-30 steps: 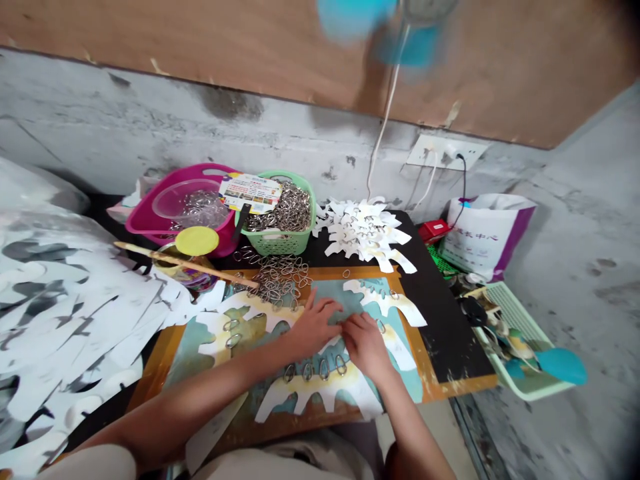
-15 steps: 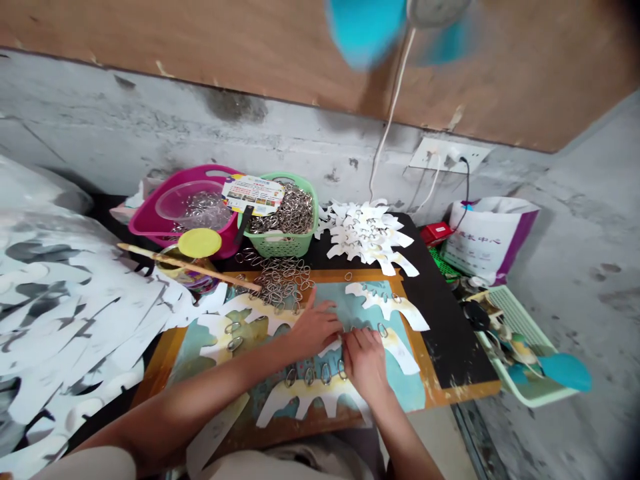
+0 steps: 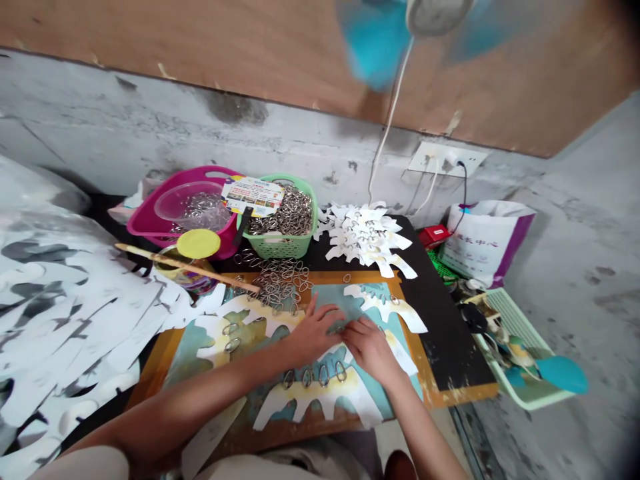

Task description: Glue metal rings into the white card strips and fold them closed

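My left hand [image 3: 315,331] is over the middle of the teal work board [image 3: 325,293], fingers curled to the right onto a white cut-out strip [image 3: 400,350]. One of its fingers sticks up. Fingertips to fingertips with it, my right hand [image 3: 367,341] pinches at the same strip; both hands cover most of it and whatever small part is between them. Nearer to me lies another toothed white strip [image 3: 315,400] with several metal rings [image 3: 324,375] along its upper edge. More such strips lie left and at the upper right [image 3: 387,307] of the board.
Loose rings [image 3: 280,283] lie in a heap behind the board, near a green basket [image 3: 283,248] of rings and a pink basket [image 3: 180,177]. A stick [image 3: 185,265] rests across a can. Finished-looking strips [image 3: 363,233] are stacked behind. White cut-outs [image 3: 65,300] pile up at left. A fan [image 3: 440,13] spins above.
My right hand has shifted slightly up and turned, covering the ring that showed beside it. The near strip's right end now shows more. My left hand stays nearly in place.
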The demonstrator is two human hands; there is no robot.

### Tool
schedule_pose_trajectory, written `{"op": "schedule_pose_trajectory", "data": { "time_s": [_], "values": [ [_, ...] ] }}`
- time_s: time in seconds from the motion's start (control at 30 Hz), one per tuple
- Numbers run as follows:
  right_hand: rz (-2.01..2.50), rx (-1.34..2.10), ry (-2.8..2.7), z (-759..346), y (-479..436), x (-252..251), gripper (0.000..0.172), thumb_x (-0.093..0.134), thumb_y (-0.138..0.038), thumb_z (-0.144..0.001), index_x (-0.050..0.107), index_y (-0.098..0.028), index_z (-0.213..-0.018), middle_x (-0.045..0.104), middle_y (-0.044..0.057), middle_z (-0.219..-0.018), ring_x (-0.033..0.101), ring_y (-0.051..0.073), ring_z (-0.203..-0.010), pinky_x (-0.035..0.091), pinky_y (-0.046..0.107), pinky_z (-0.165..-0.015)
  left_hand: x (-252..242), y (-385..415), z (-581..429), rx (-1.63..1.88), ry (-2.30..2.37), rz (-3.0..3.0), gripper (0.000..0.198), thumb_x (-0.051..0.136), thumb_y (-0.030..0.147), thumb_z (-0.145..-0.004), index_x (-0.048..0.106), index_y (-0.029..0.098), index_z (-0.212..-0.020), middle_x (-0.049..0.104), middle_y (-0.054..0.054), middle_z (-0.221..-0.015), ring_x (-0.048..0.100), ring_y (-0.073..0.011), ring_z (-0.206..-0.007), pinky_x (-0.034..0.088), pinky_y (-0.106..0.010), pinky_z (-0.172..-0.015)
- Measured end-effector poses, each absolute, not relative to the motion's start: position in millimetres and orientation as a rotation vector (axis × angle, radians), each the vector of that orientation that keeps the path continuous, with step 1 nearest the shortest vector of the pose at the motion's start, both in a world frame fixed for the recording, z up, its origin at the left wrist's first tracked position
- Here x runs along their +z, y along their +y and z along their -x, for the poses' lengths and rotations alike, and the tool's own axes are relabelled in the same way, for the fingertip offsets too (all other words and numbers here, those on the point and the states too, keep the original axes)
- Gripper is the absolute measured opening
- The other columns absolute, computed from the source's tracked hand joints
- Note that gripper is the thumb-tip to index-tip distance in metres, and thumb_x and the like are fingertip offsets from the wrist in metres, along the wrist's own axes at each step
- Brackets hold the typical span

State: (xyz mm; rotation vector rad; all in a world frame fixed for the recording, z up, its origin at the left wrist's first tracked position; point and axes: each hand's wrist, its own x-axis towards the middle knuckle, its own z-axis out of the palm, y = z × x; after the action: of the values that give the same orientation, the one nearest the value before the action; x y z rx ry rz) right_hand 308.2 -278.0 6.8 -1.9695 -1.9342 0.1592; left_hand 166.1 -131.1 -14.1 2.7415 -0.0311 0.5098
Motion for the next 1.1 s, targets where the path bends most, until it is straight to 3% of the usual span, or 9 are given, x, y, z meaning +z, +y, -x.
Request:
{"op": "schedule_pose_trajectory", "data": {
  "time_s": [0.13, 0.27, 0.47, 0.6, 0.73, 0.8, 0.93, 1.1],
  "values": [
    [1.995, 0.076, -2.033, -309.8, -274.9, 5.5, 0.019, 0.048, -0.017, -0.097, 0.061, -0.019, -0.084, 0.061, 0.004, -0.083, 0.052, 0.021, -0.081, 0.036, 0.035, -0.074, -12.4, -128.2, -169.9, 0.413, -0.060, -2.663, 0.019, 0.046, 0.013, -0.094, 0.063, 0.021, -0.091, 0.068, -0.007, -0.108, 0.044, -0.0281, -0.130, 0.007, -0.059, -0.117],
    [2.087, -0.047, -1.977, -296.3, -278.2, 3.2, 0.019, 0.046, -0.015, -0.095, 0.061, -0.018, -0.085, 0.059, 0.006, -0.081, 0.052, 0.022, -0.077, 0.033, 0.035, -0.071, -10.8, -123.9, -175.0, 0.332, -0.013, -2.616, 0.013, 0.057, 0.013, -0.086, 0.059, 0.020, -0.096, 0.069, -0.005, -0.087, 0.047, -0.0305, -0.128, 0.010, -0.059, -0.116],
    [2.188, -0.051, -1.715, -273.7, -292.1, -6.0, 0.023, 0.042, -0.014, -0.094, 0.059, -0.017, -0.079, 0.056, 0.007, -0.078, 0.051, 0.022, -0.074, 0.033, 0.037, -0.072, -14.9, -123.6, -171.8, 0.371, -0.040, -2.660, 0.012, 0.059, 0.017, -0.088, 0.066, 0.025, -0.095, 0.070, -0.004, -0.088, 0.047, -0.0277, -0.126, 0.012, -0.055, -0.117],
    [2.091, 0.103, -1.629, -282.7, -297.1, -3.2, 0.016, 0.047, -0.016, -0.092, 0.062, -0.017, -0.097, 0.059, 0.008, -0.091, 0.052, 0.024, -0.087, 0.035, 0.036, -0.076, -22.1, -125.4, -168.5, 0.474, -0.095, -2.684, 0.013, 0.059, 0.020, -0.090, 0.070, 0.025, -0.086, 0.069, -0.003, -0.095, 0.045, -0.0272, -0.127, 0.008, -0.057, -0.118],
    [2.008, 0.091, -1.790, -298.6, -292.9, -0.6, 0.028, 0.044, -0.010, -0.094, 0.062, -0.020, -0.113, 0.061, 0.008, -0.101, 0.050, 0.024, -0.090, 0.035, 0.037, -0.078, -23.9, -127.8, -168.1, 0.565, -0.048, -2.723, 0.019, 0.056, 0.023, -0.093, 0.071, 0.022, -0.081, 0.065, -0.005, -0.113, 0.043, -0.0275, -0.126, 0.001, -0.061, -0.117],
    [1.978, 0.080, -1.880, -304.5, -288.9, 0.2, 0.024, 0.044, -0.010, -0.096, 0.064, -0.020, -0.106, 0.062, 0.006, -0.096, 0.049, 0.023, -0.086, 0.033, 0.036, -0.075, -23.5, -128.2, -168.7, 0.585, -0.049, -2.724, 0.022, 0.055, 0.025, -0.094, 0.072, 0.022, -0.080, 0.065, -0.005, -0.115, 0.045, -0.0268, -0.125, 0.000, -0.060, -0.117],
    [1.995, 0.039, -2.011, -309.3, -284.6, 5.6, 0.019, 0.047, -0.014, -0.097, 0.062, -0.019, -0.087, 0.060, 0.004, -0.084, 0.048, 0.021, -0.080, 0.031, 0.036, -0.072, -24.5, -126.3, -169.8, 0.561, -0.142, -2.711, 0.023, 0.054, 0.020, -0.095, 0.070, 0.024, -0.079, 0.071, 0.001, -0.092, 0.049, -0.0255, -0.124, 0.005, -0.056, -0.119],
    [2.063, -0.049, -2.021, -298.8, -292.5, 7.2, 0.019, 0.045, -0.010, -0.094, 0.060, -0.017, -0.084, 0.058, 0.005, -0.082, 0.049, 0.022, -0.079, 0.030, 0.038, -0.072, -25.6, -123.8, -168.8, 0.548, -0.109, -2.713, 0.013, 0.061, 0.021, -0.091, 0.069, 0.023, -0.080, 0.071, 0.001, -0.081, 0.051, -0.0278, -0.121, 0.008, -0.058, -0.117]
  ]
}}
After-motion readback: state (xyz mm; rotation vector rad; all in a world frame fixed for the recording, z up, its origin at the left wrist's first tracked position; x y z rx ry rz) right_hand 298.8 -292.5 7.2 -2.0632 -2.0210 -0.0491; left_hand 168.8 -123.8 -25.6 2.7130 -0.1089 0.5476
